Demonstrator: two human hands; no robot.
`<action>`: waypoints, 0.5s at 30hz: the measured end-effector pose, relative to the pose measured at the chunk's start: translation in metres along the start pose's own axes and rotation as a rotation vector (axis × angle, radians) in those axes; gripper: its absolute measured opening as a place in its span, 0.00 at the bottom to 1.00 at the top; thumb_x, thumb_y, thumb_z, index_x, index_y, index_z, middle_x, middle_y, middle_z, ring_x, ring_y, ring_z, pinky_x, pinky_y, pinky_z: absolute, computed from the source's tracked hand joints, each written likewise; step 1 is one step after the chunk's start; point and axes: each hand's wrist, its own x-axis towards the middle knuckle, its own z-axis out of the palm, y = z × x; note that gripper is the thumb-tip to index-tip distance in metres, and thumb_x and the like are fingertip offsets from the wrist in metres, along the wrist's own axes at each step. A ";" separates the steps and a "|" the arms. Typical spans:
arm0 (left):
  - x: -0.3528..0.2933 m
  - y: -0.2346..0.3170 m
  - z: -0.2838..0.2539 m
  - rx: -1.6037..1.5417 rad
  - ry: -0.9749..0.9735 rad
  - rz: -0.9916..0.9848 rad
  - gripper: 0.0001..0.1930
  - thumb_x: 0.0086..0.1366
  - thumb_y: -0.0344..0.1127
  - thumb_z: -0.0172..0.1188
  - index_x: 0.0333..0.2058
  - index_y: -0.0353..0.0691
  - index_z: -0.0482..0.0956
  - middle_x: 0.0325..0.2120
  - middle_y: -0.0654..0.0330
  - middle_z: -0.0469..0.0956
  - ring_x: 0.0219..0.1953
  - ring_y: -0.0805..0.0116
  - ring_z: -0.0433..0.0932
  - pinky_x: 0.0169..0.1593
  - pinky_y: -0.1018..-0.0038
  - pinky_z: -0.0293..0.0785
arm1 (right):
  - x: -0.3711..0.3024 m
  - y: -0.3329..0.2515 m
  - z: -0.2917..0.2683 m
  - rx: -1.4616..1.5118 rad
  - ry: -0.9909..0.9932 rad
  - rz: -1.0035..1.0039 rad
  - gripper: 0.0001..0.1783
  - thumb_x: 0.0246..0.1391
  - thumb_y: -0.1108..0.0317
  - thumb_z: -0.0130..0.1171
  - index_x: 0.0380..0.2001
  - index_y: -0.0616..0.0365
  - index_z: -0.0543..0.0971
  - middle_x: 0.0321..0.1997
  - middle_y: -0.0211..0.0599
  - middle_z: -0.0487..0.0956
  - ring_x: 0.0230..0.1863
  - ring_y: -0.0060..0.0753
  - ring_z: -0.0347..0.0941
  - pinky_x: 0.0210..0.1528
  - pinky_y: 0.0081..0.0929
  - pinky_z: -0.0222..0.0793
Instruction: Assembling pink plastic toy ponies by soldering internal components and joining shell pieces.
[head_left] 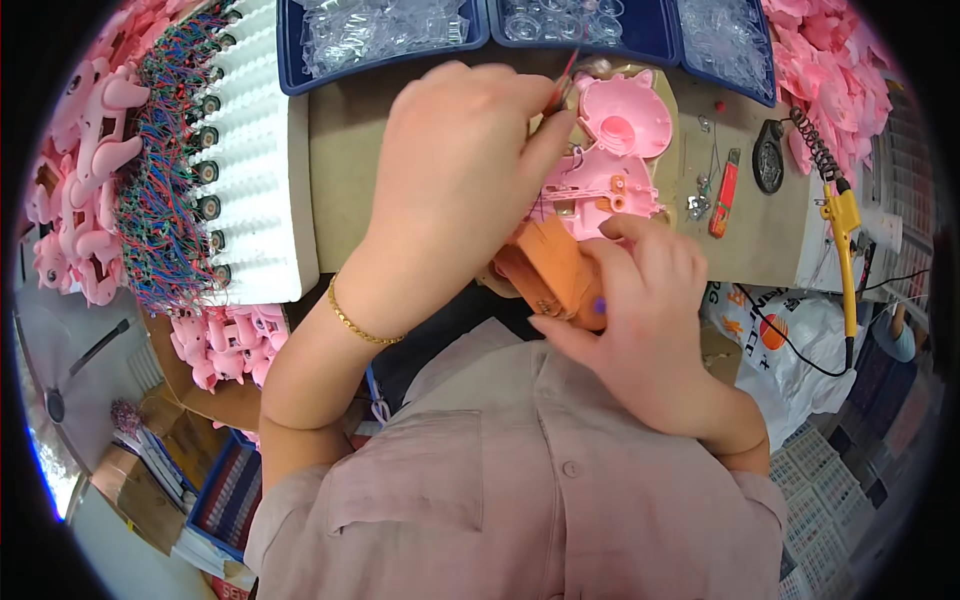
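Observation:
My right hand [650, 300] grips an orange plastic housing [560, 270] near the table's front edge, thumb below and fingers curled over its right side. A small purple spot shows on the housing. Above it lies an open pink animal-shaped toy shell [625, 115], with a round recess and thin wires inside. My left hand [470, 160] is closed in a pinch over the shell's left side. A thin red strip [570, 66], perhaps a wire, sticks up from its fingertips; the rest of it is hidden.
Blue trays [385, 75] of clear plastic parts line the back. Wired speakers [208, 170] rest on white foam at left, beside pink toy bodies [100, 150]. At right lie a red cutter [725, 195], a black oval part [769, 157] and a yellow-handled soldering iron [842, 215]. Pink shells [830, 60] pile beyond.

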 end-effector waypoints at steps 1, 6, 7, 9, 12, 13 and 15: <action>0.001 0.003 -0.004 0.019 -0.095 -0.072 0.10 0.59 0.36 0.61 0.31 0.34 0.80 0.19 0.62 0.76 0.22 0.72 0.71 0.26 0.75 0.63 | 0.004 0.001 -0.003 0.004 0.001 -0.003 0.34 0.31 0.56 0.72 0.42 0.64 0.74 0.48 0.42 0.69 0.51 0.45 0.64 0.54 0.43 0.55; 0.005 -0.006 -0.010 -0.284 -0.197 -0.357 0.13 0.57 0.40 0.60 0.29 0.33 0.81 0.19 0.54 0.76 0.22 0.63 0.75 0.30 0.70 0.71 | 0.013 0.007 -0.003 0.007 -0.048 -0.079 0.34 0.28 0.62 0.74 0.44 0.60 0.73 0.50 0.41 0.70 0.53 0.46 0.63 0.54 0.41 0.54; 0.004 -0.008 -0.009 -0.356 -0.242 -0.427 0.13 0.57 0.40 0.60 0.31 0.32 0.81 0.20 0.55 0.77 0.21 0.64 0.75 0.30 0.72 0.72 | 0.012 0.007 -0.006 0.002 -0.046 -0.081 0.34 0.28 0.62 0.74 0.44 0.60 0.73 0.50 0.41 0.70 0.53 0.46 0.63 0.54 0.41 0.54; -0.004 -0.016 -0.003 -0.431 -0.190 -0.372 0.12 0.59 0.37 0.60 0.32 0.31 0.80 0.20 0.62 0.76 0.23 0.75 0.72 0.29 0.78 0.68 | 0.010 0.007 -0.013 0.102 -0.084 -0.071 0.35 0.31 0.64 0.73 0.47 0.61 0.73 0.51 0.42 0.70 0.53 0.48 0.65 0.56 0.40 0.56; -0.002 -0.021 -0.008 -0.548 -0.188 -0.363 0.11 0.61 0.35 0.61 0.34 0.30 0.79 0.22 0.68 0.75 0.25 0.85 0.70 0.30 0.84 0.65 | 0.017 0.014 -0.034 0.222 -0.166 -0.100 0.35 0.33 0.67 0.71 0.50 0.61 0.72 0.52 0.43 0.70 0.53 0.49 0.66 0.57 0.38 0.58; -0.001 -0.020 -0.011 -0.593 -0.227 -0.416 0.12 0.61 0.35 0.61 0.34 0.30 0.79 0.24 0.68 0.76 0.26 0.84 0.70 0.31 0.85 0.66 | 0.020 0.017 -0.034 0.227 -0.167 -0.100 0.35 0.33 0.67 0.71 0.50 0.61 0.72 0.52 0.43 0.70 0.53 0.49 0.66 0.57 0.38 0.58; 0.001 -0.020 -0.009 -0.653 -0.203 -0.451 0.11 0.62 0.35 0.60 0.35 0.30 0.79 0.25 0.67 0.77 0.27 0.83 0.71 0.33 0.85 0.67 | 0.031 0.026 -0.035 0.238 -0.127 -0.229 0.36 0.33 0.71 0.70 0.52 0.62 0.71 0.53 0.44 0.69 0.54 0.49 0.66 0.57 0.37 0.61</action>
